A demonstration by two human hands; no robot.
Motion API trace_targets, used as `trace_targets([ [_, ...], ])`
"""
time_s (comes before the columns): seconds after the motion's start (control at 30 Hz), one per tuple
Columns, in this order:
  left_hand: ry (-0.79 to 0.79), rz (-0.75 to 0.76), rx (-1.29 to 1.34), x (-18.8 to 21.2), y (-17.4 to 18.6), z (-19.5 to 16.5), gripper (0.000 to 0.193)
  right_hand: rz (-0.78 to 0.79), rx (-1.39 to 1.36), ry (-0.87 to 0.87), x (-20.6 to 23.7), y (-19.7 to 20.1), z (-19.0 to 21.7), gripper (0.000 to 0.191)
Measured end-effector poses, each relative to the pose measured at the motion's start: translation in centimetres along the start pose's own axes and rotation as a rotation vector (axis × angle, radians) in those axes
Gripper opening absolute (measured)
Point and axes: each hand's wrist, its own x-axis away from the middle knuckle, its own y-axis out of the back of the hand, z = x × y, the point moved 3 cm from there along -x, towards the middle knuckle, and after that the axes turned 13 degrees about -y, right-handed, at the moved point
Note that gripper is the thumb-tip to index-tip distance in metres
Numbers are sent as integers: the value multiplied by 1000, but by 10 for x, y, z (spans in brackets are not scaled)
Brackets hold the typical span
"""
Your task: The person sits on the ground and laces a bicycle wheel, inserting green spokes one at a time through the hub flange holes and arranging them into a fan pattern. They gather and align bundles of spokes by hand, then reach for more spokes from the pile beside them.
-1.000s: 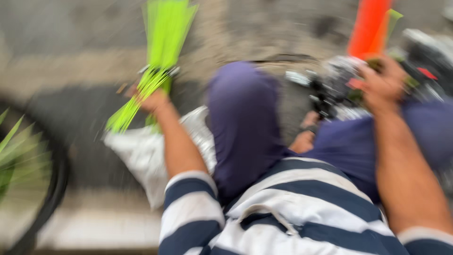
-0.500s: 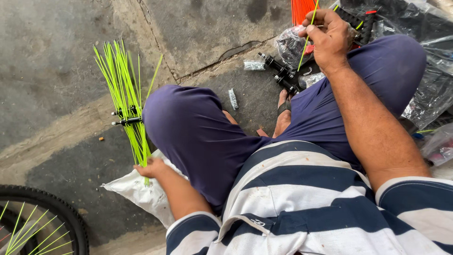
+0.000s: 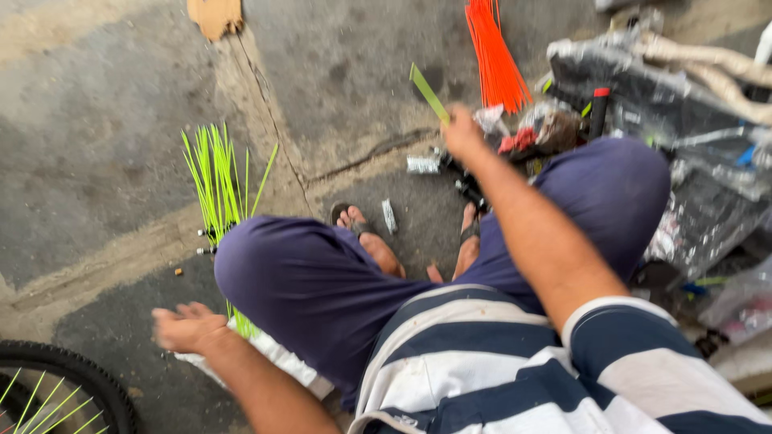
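Lime-green strip (image 3: 429,92) is pinched in the closed right hand (image 3: 462,133), its long axis slanting up-left above the concrete floor (image 3: 121,161). Left hand (image 3: 186,328) hovers open, empty, nearer the green spoke bundle (image 3: 215,181) lying lengthwise just beyond it.

A white bag (image 3: 273,362) lies on the floor under the left knee (image 3: 273,273), its edge showing beside the thigh. Beyond the right knee (image 3: 619,193), clear and dark plastic bags (image 3: 635,80) are heaped, crumpled and glossy. Another clear bag (image 3: 748,301) sits lower, right of that knee. A torn brown cardboard scrap (image 3: 215,16) lies far beyond the left knee. No labels, signs or screens show.
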Motion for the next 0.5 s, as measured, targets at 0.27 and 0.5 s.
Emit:
trace_targets([
  [0.27, -222, 862, 474, 145, -176, -180, 16, -32, 438, -100, -14, 10, -3, 28],
  [0.5, -722, 1466, -198, 284, -264, -116, 28, -134, 662, -100, -76, 101, -6, 12],
])
